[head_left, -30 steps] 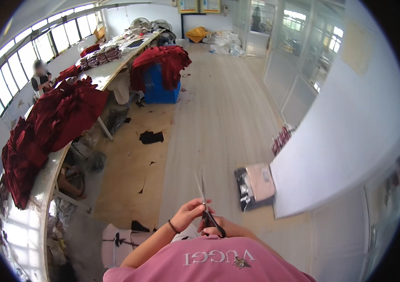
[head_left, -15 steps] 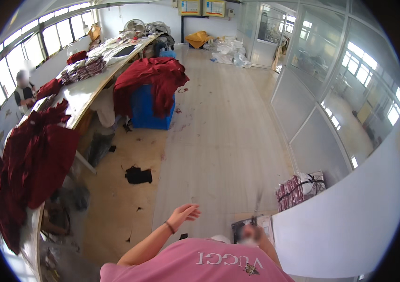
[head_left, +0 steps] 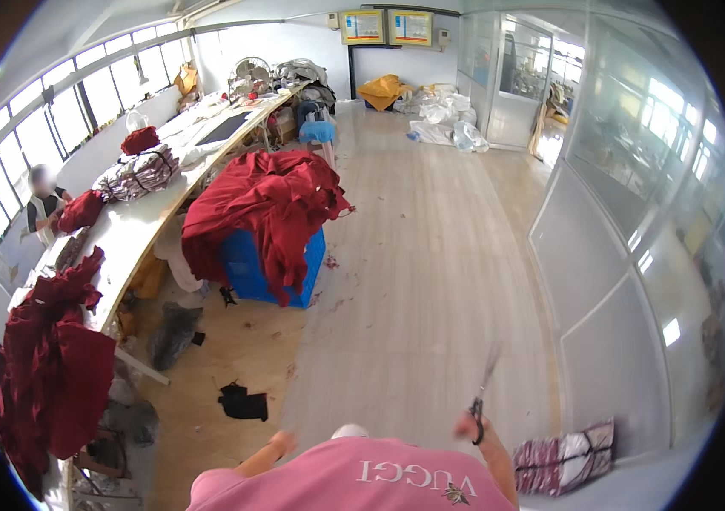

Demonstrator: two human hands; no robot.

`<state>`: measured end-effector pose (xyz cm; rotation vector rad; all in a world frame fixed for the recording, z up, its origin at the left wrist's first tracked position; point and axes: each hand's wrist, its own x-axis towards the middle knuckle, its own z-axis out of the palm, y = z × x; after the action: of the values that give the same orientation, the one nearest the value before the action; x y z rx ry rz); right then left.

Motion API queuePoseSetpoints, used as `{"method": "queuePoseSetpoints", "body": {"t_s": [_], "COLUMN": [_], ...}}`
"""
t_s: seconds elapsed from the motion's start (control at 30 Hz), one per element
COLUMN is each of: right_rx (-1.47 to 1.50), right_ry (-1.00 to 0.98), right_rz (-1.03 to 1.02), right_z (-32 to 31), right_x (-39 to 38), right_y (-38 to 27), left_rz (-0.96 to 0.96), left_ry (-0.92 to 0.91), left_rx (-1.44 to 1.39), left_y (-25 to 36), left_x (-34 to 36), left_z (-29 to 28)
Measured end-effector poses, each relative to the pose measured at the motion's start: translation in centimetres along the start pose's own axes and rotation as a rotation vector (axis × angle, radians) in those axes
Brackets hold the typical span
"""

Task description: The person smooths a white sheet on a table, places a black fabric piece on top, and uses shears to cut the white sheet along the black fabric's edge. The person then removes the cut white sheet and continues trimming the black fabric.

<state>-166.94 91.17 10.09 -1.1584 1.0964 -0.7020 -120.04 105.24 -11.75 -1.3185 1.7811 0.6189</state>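
Observation:
My right hand point(head_left: 469, 426) shows just above my pink shirt at the lower edge and is closed on the black handles of a pair of scissors point(head_left: 483, 385), whose blurred blades point up and away from me. Only the fingertips of my left hand point(head_left: 281, 441) stick out over the shirt at lower left; the fingers hold nothing that I can see. Both hands hang over the pale wooden floor point(head_left: 430, 281).
A blue crate point(head_left: 258, 271) draped in dark red cloth point(head_left: 269, 200) stands mid-floor. A long white worktable point(head_left: 137, 226) with red garments point(head_left: 56, 375) runs along the left windows, a seated person point(head_left: 43, 209) behind it. A striped bundle point(head_left: 567, 456) lies by the right partition wall.
My view has swung up and forward along the room. My right hand with the scissors has moved from in front of my chest out to the right; my left hand has dropped lower.

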Motion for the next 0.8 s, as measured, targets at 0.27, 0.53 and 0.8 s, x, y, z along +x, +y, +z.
{"method": "queuePoseSetpoints", "body": {"t_s": [0.27,0.53,0.8], "right_rx": [-0.095,0.023,0.232], "right_ry": [-0.135,-0.007,-0.220], "right_rz": [-0.044,0.199,0.155], "right_z": [-0.6,-8.7,-11.9], "right_x": [27.0,45.1,65.2], "right_y": [-12.8,-13.6,-17.1], "left_rz": [-0.352,-0.225,0.640], "left_ry": [-0.435,0.487,0.806], "left_rx": [-0.886,-1.101,-1.411], "left_y": [-7.8,-21.2,-27.1], "left_x": [1.4,27.7,28.9], "left_z": [0.3,-36.3,-79.7]}}
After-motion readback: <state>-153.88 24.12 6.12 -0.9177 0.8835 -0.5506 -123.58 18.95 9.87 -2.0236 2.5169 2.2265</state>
